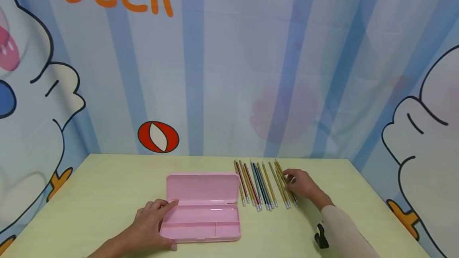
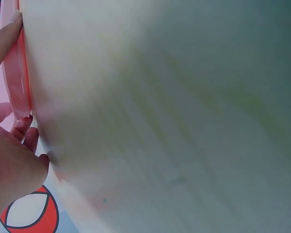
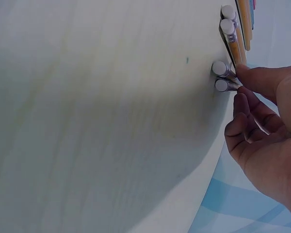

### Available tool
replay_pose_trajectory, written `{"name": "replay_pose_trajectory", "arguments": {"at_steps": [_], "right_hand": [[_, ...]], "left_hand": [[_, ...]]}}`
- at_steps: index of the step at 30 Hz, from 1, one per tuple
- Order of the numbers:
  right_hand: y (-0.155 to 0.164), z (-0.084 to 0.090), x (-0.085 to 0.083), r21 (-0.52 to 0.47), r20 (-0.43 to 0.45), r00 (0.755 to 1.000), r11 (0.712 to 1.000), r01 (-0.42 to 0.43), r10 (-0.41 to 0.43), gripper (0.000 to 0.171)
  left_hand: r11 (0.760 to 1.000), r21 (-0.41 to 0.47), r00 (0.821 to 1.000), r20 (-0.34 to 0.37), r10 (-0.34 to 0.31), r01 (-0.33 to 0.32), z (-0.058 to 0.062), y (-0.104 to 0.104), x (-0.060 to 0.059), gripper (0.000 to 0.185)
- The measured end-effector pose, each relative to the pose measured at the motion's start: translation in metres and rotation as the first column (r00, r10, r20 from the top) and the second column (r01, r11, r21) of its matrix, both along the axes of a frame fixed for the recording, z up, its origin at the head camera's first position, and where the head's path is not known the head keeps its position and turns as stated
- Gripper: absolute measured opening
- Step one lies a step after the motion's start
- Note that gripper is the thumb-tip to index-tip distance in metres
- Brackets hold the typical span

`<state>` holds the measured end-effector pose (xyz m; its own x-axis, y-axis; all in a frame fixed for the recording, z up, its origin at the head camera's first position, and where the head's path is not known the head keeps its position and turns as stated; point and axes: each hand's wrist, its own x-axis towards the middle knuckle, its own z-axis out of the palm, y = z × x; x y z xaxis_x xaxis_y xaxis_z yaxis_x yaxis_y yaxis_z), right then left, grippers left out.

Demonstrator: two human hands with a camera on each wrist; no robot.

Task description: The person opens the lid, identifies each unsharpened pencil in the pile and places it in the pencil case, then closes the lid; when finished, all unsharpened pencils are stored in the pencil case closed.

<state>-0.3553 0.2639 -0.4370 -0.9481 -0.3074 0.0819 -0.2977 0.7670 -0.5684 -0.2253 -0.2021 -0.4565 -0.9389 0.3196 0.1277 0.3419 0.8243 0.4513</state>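
Observation:
A pink pencil case (image 1: 202, 188) lies with its lid folded back on the table, its divided tray facing up. My left hand (image 1: 148, 222) grips the case by its left end, the thumb at the front edge and a finger over the hinge side. In the left wrist view the case's side wall (image 2: 17, 73) runs between thumb and fingers. To the right lies a row of pencils (image 1: 263, 186) with white erasers toward me. My right hand (image 1: 304, 184) pinches at the rightmost pencils. The right wrist view shows thumb and forefinger just behind two eraser ends (image 3: 220, 69).
The light wooden table (image 1: 118, 194) ends at the back against a striped cartoon curtain (image 1: 229, 71). A small black object (image 1: 321, 237) shows by the right sleeve (image 1: 348, 232). The remaining pencils, yellow, red and blue, lie side by side between the case and my right hand.

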Motion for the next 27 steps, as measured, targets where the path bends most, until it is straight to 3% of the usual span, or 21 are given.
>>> {"name": "replay_pose_trajectory", "arguments": {"at_steps": [16,27], "right_hand": [[-0.007,0.001,0.0,0.057,-0.019,1.0,0.998,0.011,-0.01,0.042],[-0.013,0.005,-0.002,0.222,-0.075,0.997,0.975,0.018,-0.002,0.033]], "left_hand": [[1.0,0.005,1.0,-0.004,0.008,-0.008,0.0,0.001,0.001,0.111],[1.0,0.009,1.0,0.007,0.008,-0.008,0.001,0.001,0.001,0.111]]}}
